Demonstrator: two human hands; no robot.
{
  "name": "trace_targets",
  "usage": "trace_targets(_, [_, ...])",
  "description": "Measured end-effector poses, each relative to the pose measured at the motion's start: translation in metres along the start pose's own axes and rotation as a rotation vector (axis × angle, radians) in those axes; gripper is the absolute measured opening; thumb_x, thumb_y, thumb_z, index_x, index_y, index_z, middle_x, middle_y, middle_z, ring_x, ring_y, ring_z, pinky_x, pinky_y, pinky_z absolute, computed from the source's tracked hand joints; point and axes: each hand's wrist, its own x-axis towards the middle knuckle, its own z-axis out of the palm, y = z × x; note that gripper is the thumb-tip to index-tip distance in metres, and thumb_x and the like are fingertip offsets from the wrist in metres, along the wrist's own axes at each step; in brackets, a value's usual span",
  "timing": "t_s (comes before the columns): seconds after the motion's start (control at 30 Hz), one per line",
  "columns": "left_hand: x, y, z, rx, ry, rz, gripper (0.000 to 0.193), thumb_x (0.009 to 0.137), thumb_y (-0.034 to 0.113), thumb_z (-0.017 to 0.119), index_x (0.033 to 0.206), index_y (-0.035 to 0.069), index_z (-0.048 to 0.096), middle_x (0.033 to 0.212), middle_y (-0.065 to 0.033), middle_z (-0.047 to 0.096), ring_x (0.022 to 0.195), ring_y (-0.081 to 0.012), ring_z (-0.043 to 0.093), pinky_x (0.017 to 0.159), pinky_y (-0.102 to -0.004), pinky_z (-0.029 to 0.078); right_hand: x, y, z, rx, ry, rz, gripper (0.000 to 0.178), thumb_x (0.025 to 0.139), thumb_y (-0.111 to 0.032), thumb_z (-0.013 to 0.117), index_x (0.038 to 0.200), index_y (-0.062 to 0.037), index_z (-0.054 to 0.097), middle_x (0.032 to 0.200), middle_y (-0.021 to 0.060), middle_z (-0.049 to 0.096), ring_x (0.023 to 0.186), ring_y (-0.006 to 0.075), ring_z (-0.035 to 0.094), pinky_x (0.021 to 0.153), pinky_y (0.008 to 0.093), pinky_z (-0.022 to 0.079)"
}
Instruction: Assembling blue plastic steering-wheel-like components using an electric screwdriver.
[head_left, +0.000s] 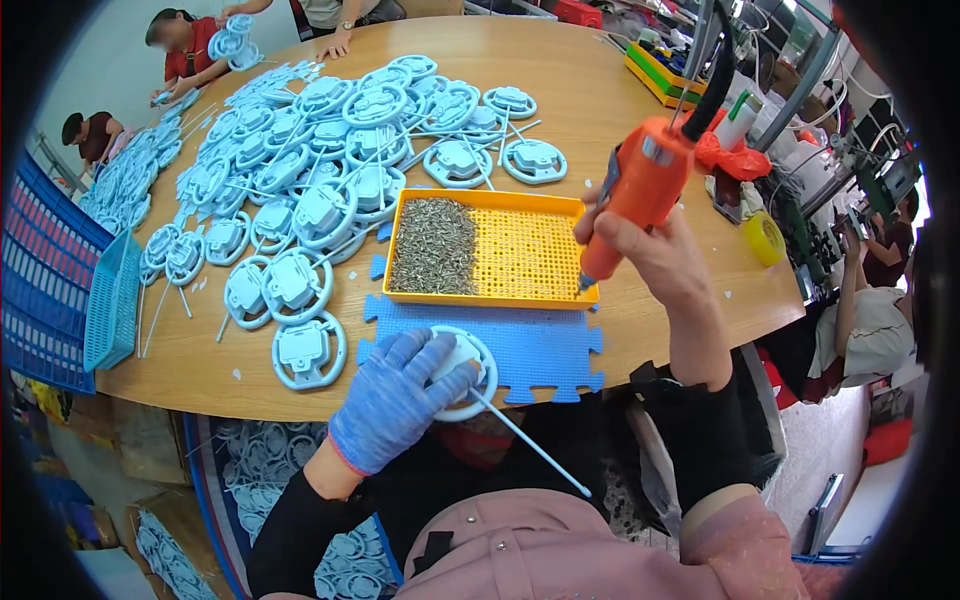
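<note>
My left hand (400, 400), in a blue knit glove, is closed on a light blue round plastic part (478, 352) with a thin stick that slants toward me. That part lies at the front edge of a blue foam mat (545, 350). In my bare right hand (655, 250) is an orange electric screwdriver (645, 180), its cable rising from the top. The driver's tip points down by the front right corner of a yellow tray (525, 250). Small metal screws (432, 245) fill the tray's left part; its right part is bare perforated bottom.
A large heap of similar light blue parts (330, 130) covers the table's (640, 350) left and middle. Blue baskets (112, 300) stand at the left edge. Tape (764, 238) and a red bag (735, 155) lie at right. Other people (185, 50) work at the far left.
</note>
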Motion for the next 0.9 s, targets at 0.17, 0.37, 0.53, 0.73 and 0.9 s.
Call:
trace_targets(0.17, [0.005, 0.005, -0.018, -0.036, -0.226, -0.180, 0.085, 0.056, 0.045, 0.080, 0.129, 0.014, 0.051, 0.128, -0.0218, 0.047, 0.116, -0.0418, 0.047, 0.101, -0.0497, 0.034, 0.021, 0.005, 0.009, 0.261, 0.165, -0.127, 0.038, 0.081, -0.024, 0.074, 0.105, -0.0019, 0.054, 0.077, 0.0042, 0.059, 0.074, 0.0117, 0.059, 0.063, 0.0249, 0.046])
trace_targets(0.37, [-0.009, 0.020, 0.014, -0.151, 0.000, -0.459, 0.079, 0.065, 0.043, 0.078, 0.127, 0.003, 0.051, 0.124, -0.0241, 0.049, 0.111, -0.0414, 0.049, 0.096, -0.0510, 0.036, 0.050, 0.054, 0.008, 0.351, 0.291, -0.289, 0.029, 0.087, -0.027, 0.066, 0.093, -0.0028, 0.053, 0.067, 0.0056, 0.055, 0.060, 0.0173, 0.055, 0.058, 0.0290, 0.044])
trace_targets(0.53, [-0.002, 0.024, 0.026, -0.087, 0.079, -0.501, 0.065, 0.069, 0.033, 0.077, 0.122, 0.003, 0.056, 0.121, -0.0225, 0.052, 0.107, -0.0387, 0.050, 0.091, -0.0475, 0.039, 0.059, 0.067, 0.004, 0.376, 0.311, -0.303, 0.032, 0.087, -0.033, 0.066, 0.091, -0.0038, 0.053, 0.066, 0.0057, 0.055, 0.059, 0.0173, 0.053, 0.058, 0.0304, 0.044])
trace_targets(0.73, [-0.005, 0.013, 0.033, -0.235, 0.133, -0.450, 0.051, 0.070, 0.021, 0.073, 0.117, 0.005, 0.061, 0.121, -0.0179, 0.056, 0.107, -0.0402, 0.051, 0.091, -0.0461, 0.041, 0.060, 0.073, 0.003, 0.359, 0.306, -0.294, 0.033, 0.086, -0.036, 0.066, 0.090, -0.0054, 0.053, 0.065, 0.0054, 0.055, 0.059, 0.0175, 0.053, 0.058, 0.0309, 0.044])
trace_targets(0.9, [0.001, 0.009, 0.034, -0.294, 0.149, -0.400, 0.047, 0.071, 0.017, 0.071, 0.115, 0.005, 0.062, 0.120, -0.0172, 0.057, 0.106, -0.0397, 0.052, 0.092, -0.0457, 0.042, 0.062, 0.074, 0.005, 0.358, 0.308, -0.277, 0.032, 0.086, -0.036, 0.066, 0.086, -0.0075, 0.052, 0.066, 0.0051, 0.054, 0.060, 0.0175, 0.053, 0.060, 0.0312, 0.044])
